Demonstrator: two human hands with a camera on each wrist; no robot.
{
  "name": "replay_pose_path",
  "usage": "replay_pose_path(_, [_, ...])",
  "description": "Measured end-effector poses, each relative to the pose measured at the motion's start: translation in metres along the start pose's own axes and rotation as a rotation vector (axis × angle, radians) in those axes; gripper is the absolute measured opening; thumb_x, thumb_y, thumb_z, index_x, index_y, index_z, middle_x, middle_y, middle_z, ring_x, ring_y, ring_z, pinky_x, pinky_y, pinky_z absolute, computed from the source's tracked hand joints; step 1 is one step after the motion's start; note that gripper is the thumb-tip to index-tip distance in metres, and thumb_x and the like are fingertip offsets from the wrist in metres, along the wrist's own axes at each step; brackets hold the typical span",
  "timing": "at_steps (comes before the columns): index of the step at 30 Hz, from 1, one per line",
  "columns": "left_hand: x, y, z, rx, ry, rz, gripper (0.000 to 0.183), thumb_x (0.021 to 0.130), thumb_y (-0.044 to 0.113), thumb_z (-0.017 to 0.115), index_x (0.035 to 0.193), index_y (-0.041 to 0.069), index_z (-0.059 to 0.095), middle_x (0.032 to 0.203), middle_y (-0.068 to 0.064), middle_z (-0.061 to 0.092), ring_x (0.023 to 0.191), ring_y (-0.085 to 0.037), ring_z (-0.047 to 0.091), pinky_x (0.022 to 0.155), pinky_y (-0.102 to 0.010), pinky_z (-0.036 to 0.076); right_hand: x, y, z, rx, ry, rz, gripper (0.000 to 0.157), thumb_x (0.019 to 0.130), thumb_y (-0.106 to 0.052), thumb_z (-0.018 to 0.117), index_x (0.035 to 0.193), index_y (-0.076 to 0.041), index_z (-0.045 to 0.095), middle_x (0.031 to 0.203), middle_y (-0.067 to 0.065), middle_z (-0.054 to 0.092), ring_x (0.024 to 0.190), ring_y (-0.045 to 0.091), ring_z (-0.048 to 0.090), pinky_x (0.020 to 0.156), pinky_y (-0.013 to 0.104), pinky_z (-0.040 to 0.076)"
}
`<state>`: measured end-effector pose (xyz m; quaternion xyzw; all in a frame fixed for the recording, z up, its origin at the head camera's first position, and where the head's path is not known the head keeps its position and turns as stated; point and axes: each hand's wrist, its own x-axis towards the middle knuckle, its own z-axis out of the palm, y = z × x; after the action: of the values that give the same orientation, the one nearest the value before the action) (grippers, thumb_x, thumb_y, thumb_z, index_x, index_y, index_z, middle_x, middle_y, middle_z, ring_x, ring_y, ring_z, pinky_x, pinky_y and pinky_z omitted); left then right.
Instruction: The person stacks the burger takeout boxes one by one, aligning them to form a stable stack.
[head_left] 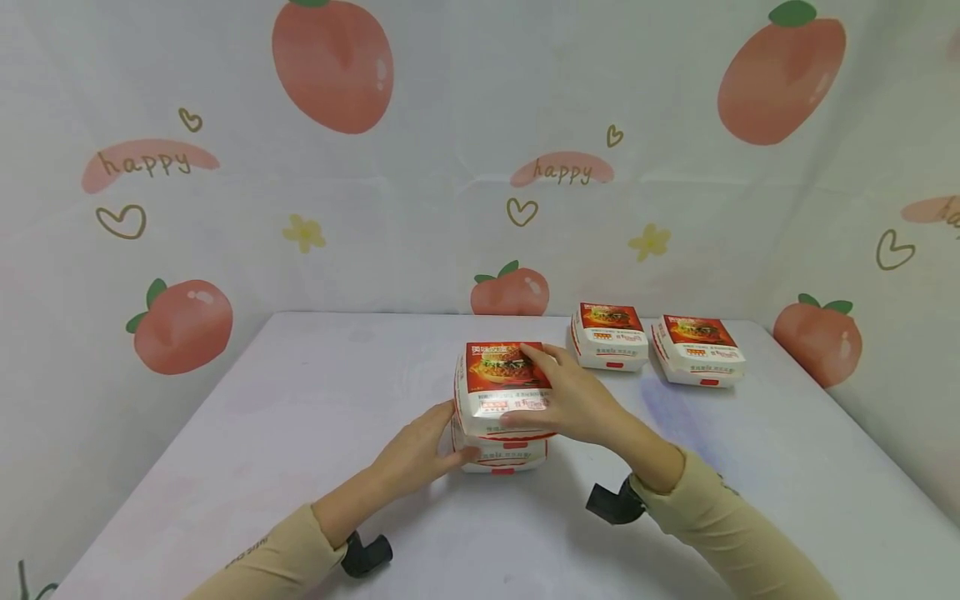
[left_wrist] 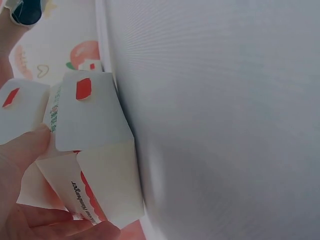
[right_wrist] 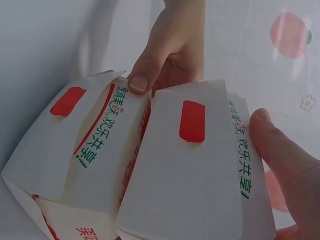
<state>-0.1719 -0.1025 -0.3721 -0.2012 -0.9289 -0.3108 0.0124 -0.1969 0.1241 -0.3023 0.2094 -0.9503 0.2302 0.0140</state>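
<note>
Pinching the upper burger box [head_left: 504,375] front to back, your right grip [head_left: 583,404] is holding it over the lower burger box [head_left: 498,460], thumb on the near side. It's tilting relative to the one below, and I can't tell if it's resting any weight there. Your left grip [head_left: 416,450] is holding that lower box by its left side, thumb in front, probably so it isn't skidding on the counter [head_left: 337,367]. A third box [head_left: 611,335] and a fourth box [head_left: 699,352] are sitting farther back right, likely leaving your hands some room.
</note>
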Motion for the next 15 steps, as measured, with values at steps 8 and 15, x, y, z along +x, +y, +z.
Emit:
replay_pose_path(8, [0.0002,0.0005,-0.0013,-0.023,0.005,0.01,0.069,0.08,0.031,0.073,0.138,0.014,0.04,0.138,-0.007,0.051,0.129,-0.027,0.048,0.103,-0.048,0.043,0.0021,-0.002,0.0026,-0.03,-0.007,0.011,0.099,0.068,-0.062,0.071,0.145,-0.012,0.033,0.144,0.022,0.036,0.124,0.037,0.048,0.096,0.052,0.046])
replay_pose_path(15, [0.0009,-0.0016,0.0,-0.019,0.013,0.033,0.069,0.081,0.031,0.073,0.139,0.015,0.039,0.138,-0.006,0.051,0.129,-0.026,0.048,0.104,-0.047,0.042,0.0025,-0.0031,0.0042,-0.041,-0.013,0.015,0.1,0.068,-0.063,0.07,0.145,-0.011,0.033,0.145,0.022,0.036,0.125,0.038,0.048,0.097,0.052,0.046])
